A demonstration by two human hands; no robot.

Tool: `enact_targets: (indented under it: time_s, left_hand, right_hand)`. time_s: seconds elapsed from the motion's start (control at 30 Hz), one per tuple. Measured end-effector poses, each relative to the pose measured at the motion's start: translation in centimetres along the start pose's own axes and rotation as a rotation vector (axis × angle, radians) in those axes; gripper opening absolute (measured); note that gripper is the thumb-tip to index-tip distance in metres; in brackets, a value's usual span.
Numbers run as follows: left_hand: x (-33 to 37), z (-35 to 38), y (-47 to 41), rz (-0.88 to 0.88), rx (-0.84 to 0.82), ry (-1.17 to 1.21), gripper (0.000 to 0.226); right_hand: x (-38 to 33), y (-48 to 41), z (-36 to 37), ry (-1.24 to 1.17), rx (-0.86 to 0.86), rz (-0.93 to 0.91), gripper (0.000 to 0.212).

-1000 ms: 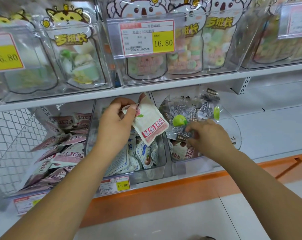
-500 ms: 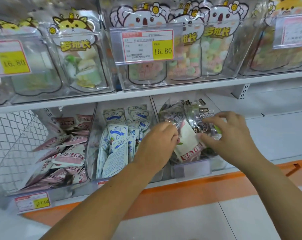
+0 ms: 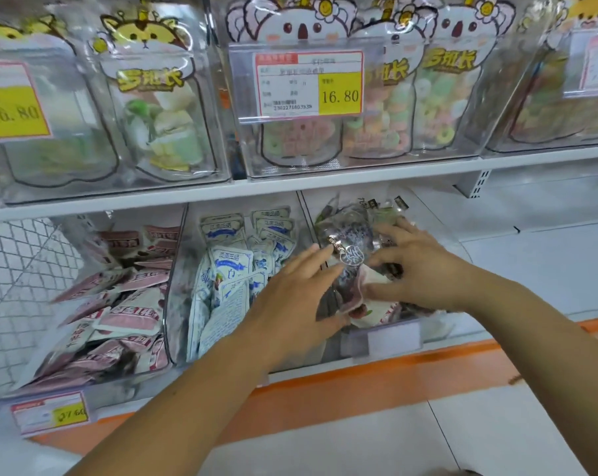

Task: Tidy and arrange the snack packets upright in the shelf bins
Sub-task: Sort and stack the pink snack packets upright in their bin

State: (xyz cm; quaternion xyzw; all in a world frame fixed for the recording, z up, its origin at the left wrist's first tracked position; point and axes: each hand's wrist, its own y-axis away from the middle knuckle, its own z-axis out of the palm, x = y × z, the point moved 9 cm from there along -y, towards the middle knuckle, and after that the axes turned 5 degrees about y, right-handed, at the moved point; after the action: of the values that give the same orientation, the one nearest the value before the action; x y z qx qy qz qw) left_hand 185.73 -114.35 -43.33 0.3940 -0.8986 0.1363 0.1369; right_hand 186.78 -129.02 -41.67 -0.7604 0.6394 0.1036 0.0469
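head view: in the right bin [image 3: 438,326], the left grip [image 3: 297,297], fingers straight, touches the pink-white packet [image 3: 371,292]; the right grip [image 3: 424,269], released, presses the clear packets [image 3: 349,235]. best hold those back, then stand it upright.

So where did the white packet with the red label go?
The left hand carried it rightward from above the blue packets into the right bin and let go; the white packet lies there among the clear packets. The right hand stayed at that bin. Blue packets and pink packets stayed put.
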Motion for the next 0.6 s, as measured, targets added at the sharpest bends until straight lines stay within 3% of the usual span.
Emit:
enact_targets:
  time_s: [0.1, 0.2, 0.27, 0.43, 0.6]
  left_hand:
    - [0.0, 0.0, -0.4, 0.036, 0.093, 0.086, 0.052]
    - [-0.2, -1.4, -0.7, -0.004, 0.256, 0.242, 0.055]
    - [-0.2, -2.5, -1.0, -0.056, 0.310, 0.309, 0.047]
    - [-1.5, -3.6, 1.6, -0.313, 0.398, 0.716, 0.018]
    - [-3.0, -3.9, 6.1, -0.540, 0.537, 1.133, 0.016]
  right_hand:
    - [0.3, 0.4, -0.3, -0.187, 0.092, -0.095, 0.036]
    - [0.8, 1.1, -2.0, -0.336, 0.332, -0.092, 0.014]
    - [-0.2, 1.5, -3.1, -0.373, 0.450, -0.115, 0.018]
    - [-0.4, 2.2, -2.6, -0.537, 0.255, -0.033, 0.014]
    - [1.2, 1.5, 2.2, 0.086, -0.086, 0.010, 0.018]
